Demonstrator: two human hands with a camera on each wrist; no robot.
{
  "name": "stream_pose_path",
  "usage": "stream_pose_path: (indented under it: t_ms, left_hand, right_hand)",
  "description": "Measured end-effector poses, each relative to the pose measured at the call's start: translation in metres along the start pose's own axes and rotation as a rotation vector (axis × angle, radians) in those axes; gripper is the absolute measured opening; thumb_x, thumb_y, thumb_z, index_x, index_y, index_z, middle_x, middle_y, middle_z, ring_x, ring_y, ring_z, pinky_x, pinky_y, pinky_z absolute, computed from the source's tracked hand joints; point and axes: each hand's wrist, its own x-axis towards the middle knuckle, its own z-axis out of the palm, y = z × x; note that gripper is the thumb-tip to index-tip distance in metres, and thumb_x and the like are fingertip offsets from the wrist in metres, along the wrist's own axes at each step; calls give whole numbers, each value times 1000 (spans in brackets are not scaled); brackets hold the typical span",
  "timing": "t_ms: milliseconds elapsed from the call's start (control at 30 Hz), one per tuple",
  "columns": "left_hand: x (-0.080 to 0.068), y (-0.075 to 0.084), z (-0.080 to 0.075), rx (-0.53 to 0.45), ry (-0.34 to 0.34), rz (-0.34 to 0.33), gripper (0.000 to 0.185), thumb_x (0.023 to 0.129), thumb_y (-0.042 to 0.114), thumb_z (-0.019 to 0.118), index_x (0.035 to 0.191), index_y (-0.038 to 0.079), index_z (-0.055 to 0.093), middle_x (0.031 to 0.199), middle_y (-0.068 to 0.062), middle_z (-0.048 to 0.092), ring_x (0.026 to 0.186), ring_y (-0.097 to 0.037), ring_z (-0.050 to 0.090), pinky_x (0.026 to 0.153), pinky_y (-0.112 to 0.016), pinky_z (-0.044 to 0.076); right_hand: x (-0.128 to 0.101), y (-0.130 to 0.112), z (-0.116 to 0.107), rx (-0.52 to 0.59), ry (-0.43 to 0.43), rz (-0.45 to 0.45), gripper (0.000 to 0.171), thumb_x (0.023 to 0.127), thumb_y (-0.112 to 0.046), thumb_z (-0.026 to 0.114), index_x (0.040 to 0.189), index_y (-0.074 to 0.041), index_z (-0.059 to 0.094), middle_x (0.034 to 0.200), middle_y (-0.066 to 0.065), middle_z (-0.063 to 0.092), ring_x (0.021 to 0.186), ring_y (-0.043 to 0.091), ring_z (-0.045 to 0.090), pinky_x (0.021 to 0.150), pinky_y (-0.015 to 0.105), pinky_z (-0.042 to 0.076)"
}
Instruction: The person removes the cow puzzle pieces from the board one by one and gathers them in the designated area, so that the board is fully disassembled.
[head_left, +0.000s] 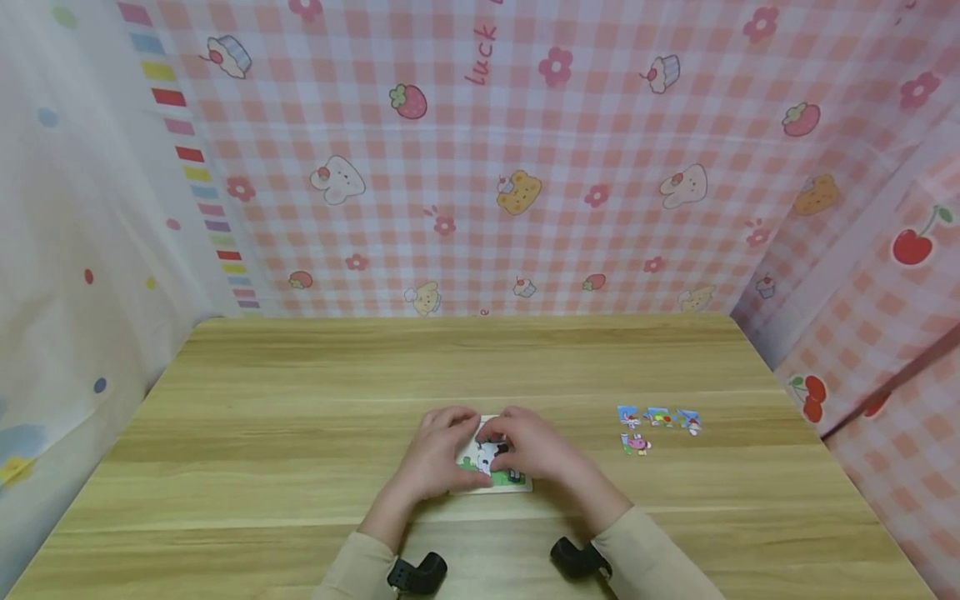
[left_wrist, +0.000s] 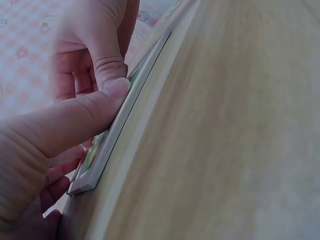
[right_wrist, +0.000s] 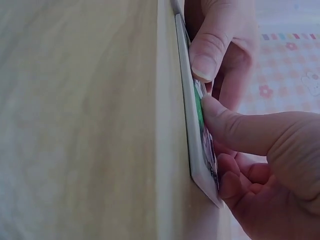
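A small jigsaw board (head_left: pixel 463 490) with a pale frame lies flat on the table, its picture partly hidden by both hands. Green ground and a white animal with black patches (head_left: pixel 485 455) show between the fingers. My left hand (head_left: pixel 435 457) grips the board's left side, thumb along the near edge and fingers towards the far edge. From the right, my right hand (head_left: pixel 538 446) reaches over the board, with curled fingers and thumb around a puzzle piece in the picture; the piece's outline is mostly covered. In the right wrist view the right thumb (right_wrist: pixel 235 127) touches the picture surface.
Several loose puzzle pieces (head_left: pixel 658 417) in blue, pink and other colours lie on the wooden table (head_left: pixel 300 417) to the right of the board. A checked curtain (head_left: pixel 480 150) hangs behind the table, with more cloth at both sides.
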Motion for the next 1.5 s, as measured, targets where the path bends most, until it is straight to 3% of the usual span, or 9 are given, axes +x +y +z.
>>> stream_pose_path:
  t_ms: [300, 867, 1500]
  left_hand:
    - [-1, 1, -1, -8, 2, 9, 89, 71, 39, 89, 141, 0, 53, 143, -9, 49, 133, -33, 36, 109, -51, 34]
    - [-1, 0, -2, -25, 12, 19, 87, 69, 37, 90, 139, -1, 55, 141, -10, 51, 131, -33, 38, 107, -50, 36]
    - [-1, -2, -1, -22, 23, 33, 86, 69, 39, 90, 138, 1, 56, 141, -10, 52, 130, -34, 39, 106, -51, 37]
  right_hand:
    - [0, -3, 1, 34, -3, 32, 32, 81, -13, 82, 111, -12, 70, 99, 1, 62, 93, 18, 55, 83, 37, 47]
    - [-2, -1, 5, 76, 52, 38, 31, 79, -10, 82, 106, -13, 67, 94, 0, 56, 87, 15, 53, 77, 32, 47]
    - [-4, -1, 8, 137, 135, -59, 19, 87, -2, 74, 101, -13, 68, 93, -1, 58, 84, 16, 56, 74, 28, 48]
